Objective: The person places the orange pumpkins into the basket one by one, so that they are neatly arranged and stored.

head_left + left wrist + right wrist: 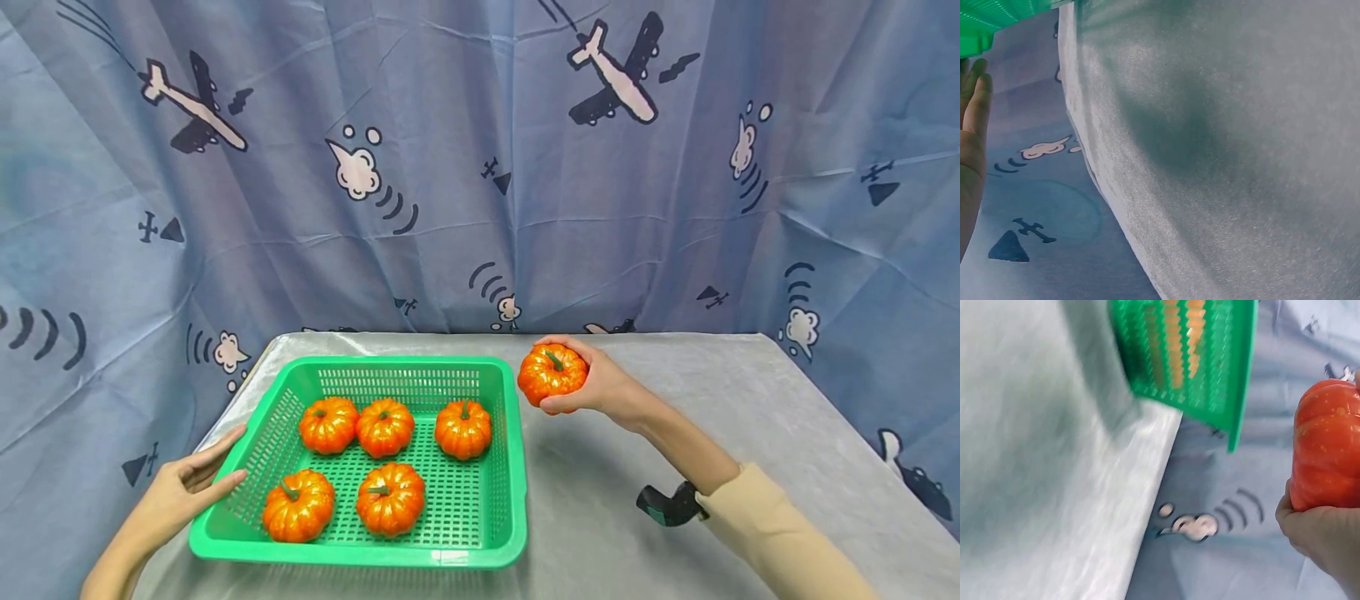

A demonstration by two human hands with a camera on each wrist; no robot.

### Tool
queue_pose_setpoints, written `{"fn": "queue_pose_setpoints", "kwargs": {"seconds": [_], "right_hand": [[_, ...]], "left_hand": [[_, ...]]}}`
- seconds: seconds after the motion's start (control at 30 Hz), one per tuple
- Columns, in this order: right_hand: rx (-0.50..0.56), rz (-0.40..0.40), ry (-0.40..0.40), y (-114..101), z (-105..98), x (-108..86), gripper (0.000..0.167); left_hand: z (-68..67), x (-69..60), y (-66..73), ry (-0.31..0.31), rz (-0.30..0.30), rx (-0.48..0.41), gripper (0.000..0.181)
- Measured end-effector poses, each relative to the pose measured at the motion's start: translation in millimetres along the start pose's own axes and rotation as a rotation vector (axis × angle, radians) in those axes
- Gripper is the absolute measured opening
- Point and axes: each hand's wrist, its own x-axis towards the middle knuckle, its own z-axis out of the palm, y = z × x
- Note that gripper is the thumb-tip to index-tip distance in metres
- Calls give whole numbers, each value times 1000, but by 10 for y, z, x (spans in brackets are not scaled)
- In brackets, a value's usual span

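My right hand (596, 383) grips a small orange pumpkin (553, 375) with a green stem, just past the right rim of a green plastic basket (517, 483). In the right wrist view the same pumpkin (1329, 447) is held off the table, apart from the basket wall (1210, 375). My left hand (176, 492) lies along the basket's left side, thumb and fingers extended against the rim. Its fingers (977, 109) look straight in the left wrist view, close to the basket corner. Several similar pumpkins (390, 500) sit spaced apart inside the basket.
The basket stands on the left part of a table with a grey-white cover (600, 517). Behind the table hangs a blue curtain (450, 275) printed with planes and clouds. A dark strapped device (667, 506) is on the right wrist.
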Motion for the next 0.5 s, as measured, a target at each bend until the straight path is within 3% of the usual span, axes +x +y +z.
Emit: {"fn": "queue_pose_setpoints", "kwargs": {"seconds": [0.5], "right_hand": [[106,-66,-96,-277,510,-117,72]], "left_hand": [[7,1,22,3,-8,1,57]]}}
